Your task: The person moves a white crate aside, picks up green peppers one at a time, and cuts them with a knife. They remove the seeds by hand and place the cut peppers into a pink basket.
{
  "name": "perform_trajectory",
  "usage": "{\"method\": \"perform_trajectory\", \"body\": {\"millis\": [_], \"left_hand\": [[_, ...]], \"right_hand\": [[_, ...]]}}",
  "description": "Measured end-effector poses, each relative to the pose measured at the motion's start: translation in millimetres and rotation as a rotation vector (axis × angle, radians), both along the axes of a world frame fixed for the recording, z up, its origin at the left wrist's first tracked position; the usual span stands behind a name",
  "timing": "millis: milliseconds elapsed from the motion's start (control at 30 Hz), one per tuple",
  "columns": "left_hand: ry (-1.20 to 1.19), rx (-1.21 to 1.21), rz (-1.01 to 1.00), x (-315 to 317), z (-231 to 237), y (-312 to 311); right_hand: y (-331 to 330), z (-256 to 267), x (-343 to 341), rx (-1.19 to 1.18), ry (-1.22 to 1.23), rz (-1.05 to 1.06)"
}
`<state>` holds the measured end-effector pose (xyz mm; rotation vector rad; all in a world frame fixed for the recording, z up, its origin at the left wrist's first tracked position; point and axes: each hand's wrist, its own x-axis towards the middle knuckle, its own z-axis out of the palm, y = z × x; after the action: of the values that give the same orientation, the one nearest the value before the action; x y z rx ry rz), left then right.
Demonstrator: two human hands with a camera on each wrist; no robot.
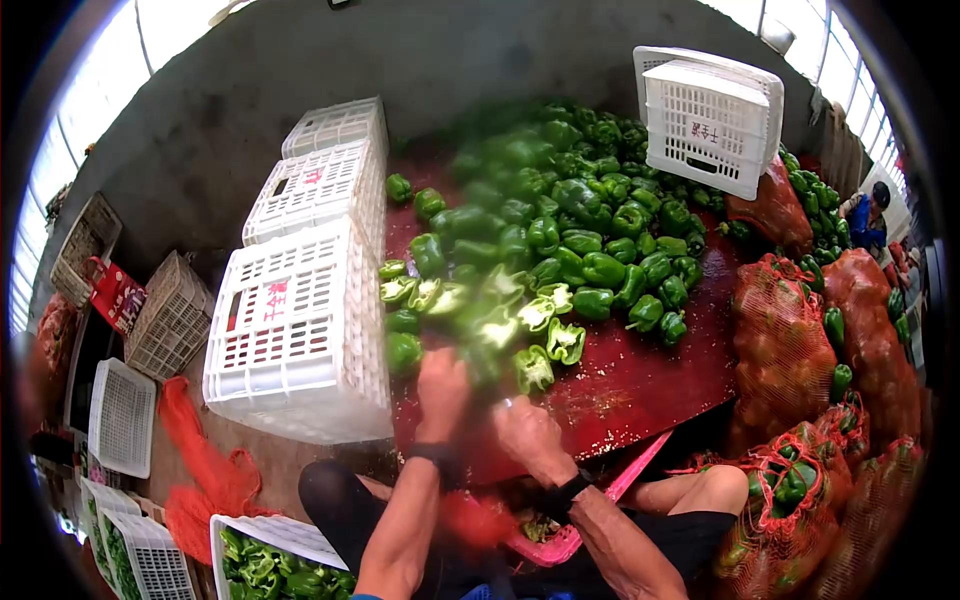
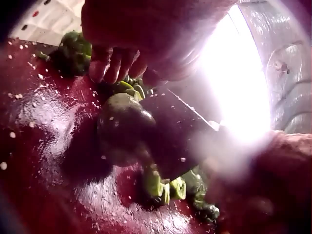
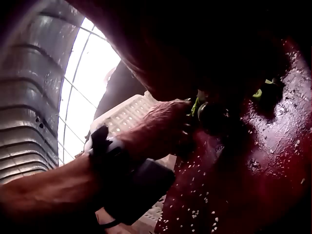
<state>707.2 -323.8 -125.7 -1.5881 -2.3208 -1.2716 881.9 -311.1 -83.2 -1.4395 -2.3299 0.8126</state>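
Pepper cutting, part done: a handful of pale cut pieces, a big heap of whole ones.

Your left hand (image 1: 440, 395) is at lower centre of the head view, blurred; its fingers bend downward in the left wrist view, but whether they grip anything I cannot tell. Your right hand (image 1: 532, 438), just beside it, looks closed, apparently round a knife (image 2: 178, 131), whose dark blade shows mid-frame at left wrist. A shadowed pepper (image 2: 122, 126) lies by that blade. Cut peppers (image 1: 535, 315) sit at frame centre on the red table (image 1: 640, 390); whole peppers (image 1: 600, 270) fill the upper centre, so most seems left. More peppers wait in net sacks (image 1: 780, 345) at right; the crate (image 1: 330, 550) at lower left holds green peppers, some seemingly cut.
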Motion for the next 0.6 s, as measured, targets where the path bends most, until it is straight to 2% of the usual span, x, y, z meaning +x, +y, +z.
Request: {"method": "perform_trajectory", "body": {"millis": [33,133,233,333,367,467,500,600], "left_hand": [[0.067,-0.012,-0.029,-1,0,8],[0.067,0.003,-0.044,7,7,14],[0.045,-0.003,-0.05,-4,-8,15],[-0.096,-0.018,-0.018,-11,-20,20],[-0.162,-0.022,0.0,-11,-23,17],[-0.044,-0.039,-0.022,-7,-17,14],[-0.183,-0.025,0.055,-7,-16,14],[-0.195,0.046,0.16,-19,-45,6]], "right_hand": [[1,7,-2,-0.031,-0.032,0.001],[7,-7,-9,-0.02,0.011,0.006],[11,-21,-21,-0.005,0.05,0.02],[14,-75,-39,0.169,0.103,0.0],[11,-77,-39,0.183,0.103,-0.004],[3,-71,-32,0.154,0.106,-0.025],[-2,-79,-25,0.071,0.084,-0.021],[-23,-61,15,-0.003,0.057,0.033]]}}
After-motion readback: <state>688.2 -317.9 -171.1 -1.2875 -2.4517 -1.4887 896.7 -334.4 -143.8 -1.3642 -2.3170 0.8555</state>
